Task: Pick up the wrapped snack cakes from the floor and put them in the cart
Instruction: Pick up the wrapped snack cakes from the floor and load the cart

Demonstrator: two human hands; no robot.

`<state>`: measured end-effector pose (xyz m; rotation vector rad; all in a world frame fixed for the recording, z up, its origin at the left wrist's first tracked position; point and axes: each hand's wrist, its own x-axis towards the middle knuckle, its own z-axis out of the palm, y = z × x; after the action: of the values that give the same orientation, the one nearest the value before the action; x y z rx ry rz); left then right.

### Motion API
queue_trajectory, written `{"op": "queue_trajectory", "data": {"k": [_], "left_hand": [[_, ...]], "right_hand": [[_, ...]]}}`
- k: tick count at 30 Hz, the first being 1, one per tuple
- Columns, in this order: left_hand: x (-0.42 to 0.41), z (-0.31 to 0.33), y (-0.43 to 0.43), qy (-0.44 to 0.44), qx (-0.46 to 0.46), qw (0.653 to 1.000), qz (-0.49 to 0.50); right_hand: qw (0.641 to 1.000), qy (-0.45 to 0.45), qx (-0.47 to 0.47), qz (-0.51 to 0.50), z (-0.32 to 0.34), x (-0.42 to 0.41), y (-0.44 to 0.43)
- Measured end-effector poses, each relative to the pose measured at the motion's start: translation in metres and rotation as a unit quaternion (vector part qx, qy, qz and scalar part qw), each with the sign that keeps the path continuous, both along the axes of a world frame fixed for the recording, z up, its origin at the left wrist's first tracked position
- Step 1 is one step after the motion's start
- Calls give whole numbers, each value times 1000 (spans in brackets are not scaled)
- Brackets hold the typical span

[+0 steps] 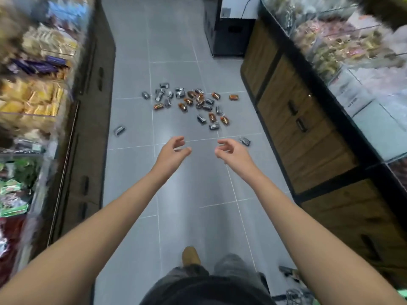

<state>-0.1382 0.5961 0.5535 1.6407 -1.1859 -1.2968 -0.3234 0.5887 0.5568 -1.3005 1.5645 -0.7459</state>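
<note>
Both arms are stretched over the grey floor [198,194], and nothing is held: the left hand [174,148] and right hand [231,150] are loosely curled, fingers apart. The wrapped snack cakes [193,102] are scattered mid-floor, well ahead. A crouch is called for. The nearest stray [245,141] is best taken first, then the cluster gathered in handfuls. One silver stray [119,130] lies toward the left edge, near the dark shelf base [92,106]. The right edge is hemmed by a wooden cabinet [297,119]. The wire frame [295,292] at lower right may be the cart.

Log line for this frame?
phase: pre-grasp | left hand: empty, fingers loosely curled | right hand: empty, fingers loosely curled | snack cakes: scattered on floor, none held
</note>
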Motion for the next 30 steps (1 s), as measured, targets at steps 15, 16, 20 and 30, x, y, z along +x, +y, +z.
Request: {"op": "queue_trajectory", "data": {"k": [15,16,20,30], "left_hand": [[230,-43,-113,-29,11,994,109],[245,-44,-124,-31,17,992,118],[299,-47,-158,-37,39,990,127],[400,-63,-251,-60,25,985,160]], "right_hand": [[989,-25,33,142,-47,245,-151],[988,-26,37,146,-49,263,-162],[984,-26,40,170,-52,331,-206],[984,-29,43,172,-51,433,-306]]}}
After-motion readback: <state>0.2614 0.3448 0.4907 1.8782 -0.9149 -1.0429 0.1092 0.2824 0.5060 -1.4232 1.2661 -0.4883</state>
